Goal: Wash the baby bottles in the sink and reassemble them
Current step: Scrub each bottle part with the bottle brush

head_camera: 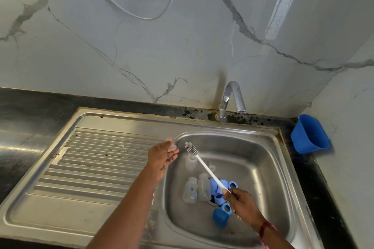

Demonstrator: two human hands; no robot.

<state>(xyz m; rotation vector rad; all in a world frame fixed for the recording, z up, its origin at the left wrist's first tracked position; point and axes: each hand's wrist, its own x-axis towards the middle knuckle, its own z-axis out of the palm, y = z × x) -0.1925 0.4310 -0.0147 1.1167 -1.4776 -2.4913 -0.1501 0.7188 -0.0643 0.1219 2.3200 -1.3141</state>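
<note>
My right hand (241, 201) grips the end of a white bottle brush (204, 168), its bristle head raised over the steel sink (253, 159). My left hand (163, 157) is at the sink's left rim and pinches a small clear teat (171, 143) in its fingertips. On the sink floor lie clear baby bottles (190, 190), another clear bottle (190, 162) farther back, and blue rings and caps (220, 192) heaped near the drain. A blue cap (220, 217) lies nearest me.
A ribbed steel drainboard (97, 159) stretches left of the basin. The chrome tap (231, 100) stands at the back with no water running. A blue plastic holder (309, 134) hangs on the right wall. Black countertop (26, 111) surrounds the sink.
</note>
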